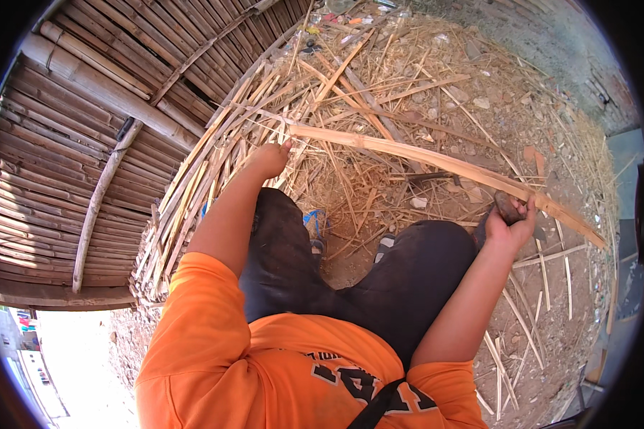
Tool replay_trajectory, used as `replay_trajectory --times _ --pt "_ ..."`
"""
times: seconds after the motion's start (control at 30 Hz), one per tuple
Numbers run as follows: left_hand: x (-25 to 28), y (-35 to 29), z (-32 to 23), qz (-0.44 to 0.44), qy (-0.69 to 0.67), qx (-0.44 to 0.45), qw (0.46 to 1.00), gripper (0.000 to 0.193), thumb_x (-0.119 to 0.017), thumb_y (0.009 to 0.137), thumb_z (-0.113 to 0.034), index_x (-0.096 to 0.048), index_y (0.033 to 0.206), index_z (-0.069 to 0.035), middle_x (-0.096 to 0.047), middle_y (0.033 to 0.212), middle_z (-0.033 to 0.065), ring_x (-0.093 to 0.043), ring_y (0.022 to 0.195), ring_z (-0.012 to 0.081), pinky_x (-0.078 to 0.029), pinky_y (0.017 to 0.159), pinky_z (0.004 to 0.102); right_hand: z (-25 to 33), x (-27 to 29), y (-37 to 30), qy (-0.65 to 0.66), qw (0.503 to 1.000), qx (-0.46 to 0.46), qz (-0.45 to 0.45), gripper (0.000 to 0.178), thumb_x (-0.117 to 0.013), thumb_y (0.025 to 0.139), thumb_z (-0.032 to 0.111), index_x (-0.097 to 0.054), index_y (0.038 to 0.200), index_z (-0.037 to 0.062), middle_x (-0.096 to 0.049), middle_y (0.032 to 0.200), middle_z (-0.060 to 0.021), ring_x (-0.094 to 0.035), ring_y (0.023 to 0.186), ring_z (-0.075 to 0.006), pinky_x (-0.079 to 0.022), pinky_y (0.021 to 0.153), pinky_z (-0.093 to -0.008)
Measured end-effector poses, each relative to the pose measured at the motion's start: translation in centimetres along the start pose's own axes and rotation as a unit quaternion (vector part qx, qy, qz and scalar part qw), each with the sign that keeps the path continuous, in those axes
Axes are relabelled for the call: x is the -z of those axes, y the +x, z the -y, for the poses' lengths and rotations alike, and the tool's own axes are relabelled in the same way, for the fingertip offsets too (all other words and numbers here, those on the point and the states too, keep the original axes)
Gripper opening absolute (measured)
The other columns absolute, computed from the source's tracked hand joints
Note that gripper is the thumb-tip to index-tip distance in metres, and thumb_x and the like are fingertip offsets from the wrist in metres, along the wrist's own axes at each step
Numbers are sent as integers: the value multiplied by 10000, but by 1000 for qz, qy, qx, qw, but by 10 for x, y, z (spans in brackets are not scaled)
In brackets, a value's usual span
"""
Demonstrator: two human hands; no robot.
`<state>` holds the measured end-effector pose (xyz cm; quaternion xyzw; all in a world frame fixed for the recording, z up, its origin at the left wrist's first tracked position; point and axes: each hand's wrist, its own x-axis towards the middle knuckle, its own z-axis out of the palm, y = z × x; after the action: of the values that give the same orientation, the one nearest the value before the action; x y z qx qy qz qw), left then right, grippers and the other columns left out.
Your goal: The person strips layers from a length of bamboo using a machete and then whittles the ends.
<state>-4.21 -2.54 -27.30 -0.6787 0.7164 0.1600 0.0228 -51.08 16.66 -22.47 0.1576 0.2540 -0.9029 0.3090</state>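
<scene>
A long, pale split-bamboo strip (415, 151) stretches across in front of my knees, bowing down to the right. My left hand (270, 159) is closed at its left end, where thin slivers run off further left. Near the other end, my right hand (511, 223) is closed around the strip, with a dark brown piece (509, 207) between the fingers and against the bamboo. What that piece is cannot be made out. Part of the right fingers' grip is hidden. Both knees, in dark trousers, are bent below the strip.
A wall of bamboo poles (143, 111) rises on the left. Bundled bamboo strips (186, 193) lie along its foot. Loose slats (350, 79), straw and stones litter the dirt floor ahead. Thin slivers (511, 314) lie on the right, before a grey wall (587, 71).
</scene>
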Motion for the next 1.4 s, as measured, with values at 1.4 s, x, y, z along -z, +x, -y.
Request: replay_trajectory --times 1.4 --pt "-44 -97 -138 312 -329 -160 877 766 -383 999 -671 -610 1300 -4 -660 1244 174 -653 1074 260 -483 971 411 -10 8 -3 -63 997 -34 -9 155 -650 971 189 -552 872 121 -456 623 59 -471 618 -114 -461 707 -294"
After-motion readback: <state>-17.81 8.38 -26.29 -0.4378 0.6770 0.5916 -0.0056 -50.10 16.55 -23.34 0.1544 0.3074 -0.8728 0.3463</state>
